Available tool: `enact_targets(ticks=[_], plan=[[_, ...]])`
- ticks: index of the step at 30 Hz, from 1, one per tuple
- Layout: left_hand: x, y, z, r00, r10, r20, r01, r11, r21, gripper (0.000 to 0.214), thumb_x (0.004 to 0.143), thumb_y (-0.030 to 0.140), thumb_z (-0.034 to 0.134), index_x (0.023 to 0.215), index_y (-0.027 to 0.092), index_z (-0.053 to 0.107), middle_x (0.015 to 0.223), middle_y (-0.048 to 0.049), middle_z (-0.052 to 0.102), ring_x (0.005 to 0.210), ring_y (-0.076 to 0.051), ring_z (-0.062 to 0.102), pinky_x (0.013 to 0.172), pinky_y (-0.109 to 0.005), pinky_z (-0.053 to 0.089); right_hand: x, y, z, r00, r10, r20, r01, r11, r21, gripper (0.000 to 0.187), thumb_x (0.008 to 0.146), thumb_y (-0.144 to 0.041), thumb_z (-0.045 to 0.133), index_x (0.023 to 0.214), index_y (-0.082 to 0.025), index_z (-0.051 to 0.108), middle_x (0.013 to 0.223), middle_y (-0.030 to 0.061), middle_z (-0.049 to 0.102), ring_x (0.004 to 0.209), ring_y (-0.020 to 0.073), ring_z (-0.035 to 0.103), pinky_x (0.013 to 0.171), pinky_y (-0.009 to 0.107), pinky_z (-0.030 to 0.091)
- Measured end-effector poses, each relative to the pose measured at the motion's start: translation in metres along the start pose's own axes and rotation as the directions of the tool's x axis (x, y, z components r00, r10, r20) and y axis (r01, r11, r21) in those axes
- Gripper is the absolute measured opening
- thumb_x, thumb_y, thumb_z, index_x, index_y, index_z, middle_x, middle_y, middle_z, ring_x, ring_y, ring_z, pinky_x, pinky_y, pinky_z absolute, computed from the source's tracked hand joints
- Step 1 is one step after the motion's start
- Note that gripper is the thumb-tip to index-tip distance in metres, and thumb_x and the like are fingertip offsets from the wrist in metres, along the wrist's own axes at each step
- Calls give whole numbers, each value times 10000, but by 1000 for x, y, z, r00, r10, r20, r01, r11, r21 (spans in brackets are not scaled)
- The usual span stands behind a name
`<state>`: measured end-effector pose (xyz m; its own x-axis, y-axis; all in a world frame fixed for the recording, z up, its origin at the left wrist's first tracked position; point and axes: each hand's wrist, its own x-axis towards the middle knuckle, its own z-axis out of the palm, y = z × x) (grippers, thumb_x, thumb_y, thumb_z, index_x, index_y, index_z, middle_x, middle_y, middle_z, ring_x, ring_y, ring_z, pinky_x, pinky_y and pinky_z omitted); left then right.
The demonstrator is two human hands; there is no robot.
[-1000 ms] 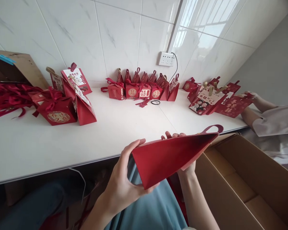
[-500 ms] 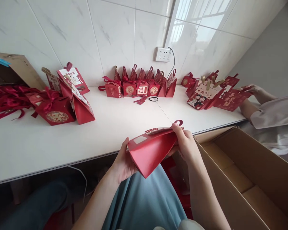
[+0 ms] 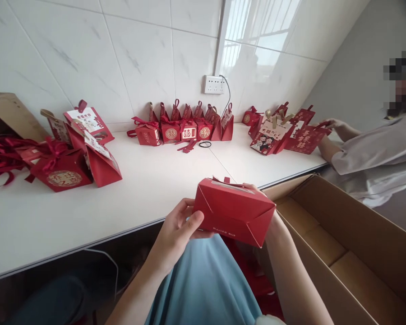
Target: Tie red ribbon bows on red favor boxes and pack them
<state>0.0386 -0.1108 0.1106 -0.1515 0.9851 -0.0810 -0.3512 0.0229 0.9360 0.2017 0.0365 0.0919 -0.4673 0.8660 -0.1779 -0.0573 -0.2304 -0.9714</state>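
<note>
A red paper gift box [image 3: 235, 212] is held over my lap, just in front of the table edge, with its folded base turned toward me. My left hand [image 3: 184, 223] grips its left end, thumb on the near face and fingers around the side and underneath. Most of my right hand [image 3: 274, 228] is hidden behind the box; it supports the right end from the far side, with fingertips showing near the top edge. A small strap end [image 3: 226, 180] sticks up behind the box.
Red gift boxes stand at the left [image 3: 66, 167], along the wall [image 3: 171, 133] and at the right [image 3: 269, 135] of the white table [image 3: 149, 180]. A black ring [image 3: 205, 144] lies mid-table. A large carton [image 3: 304, 271] stands right. A co-worker's hand [image 3: 336, 126] holds a red box.
Both hands have turned the gift box, so its base faces me instead of its sloping side and strap top. My right hand has gone behind it. The view has shifted right.
</note>
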Motion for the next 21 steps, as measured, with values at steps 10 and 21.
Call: enact_targets(ticks=[10,21], plan=[[22,-8,30,947,-76,312,55,996,76,471,821,541,536,1102,163,558,1119,-121,641,1006,-269,624,815,-379,538,-44,-18,-50,954,274,-121,-231,930,286,313,815,-429,522,847,-159,675,732,69,721,620,216,676,585,332,551],[47,-46,46,765,-284,578,190,957,220,407,841,464,546,1171,264,419,1313,-73,499,1193,-235,489,943,-365,451,-107,-28,-97,862,-437,-258,265,821,-505,367,803,-511,595,893,-180,726,705,39,699,609,207,644,509,253,515]])
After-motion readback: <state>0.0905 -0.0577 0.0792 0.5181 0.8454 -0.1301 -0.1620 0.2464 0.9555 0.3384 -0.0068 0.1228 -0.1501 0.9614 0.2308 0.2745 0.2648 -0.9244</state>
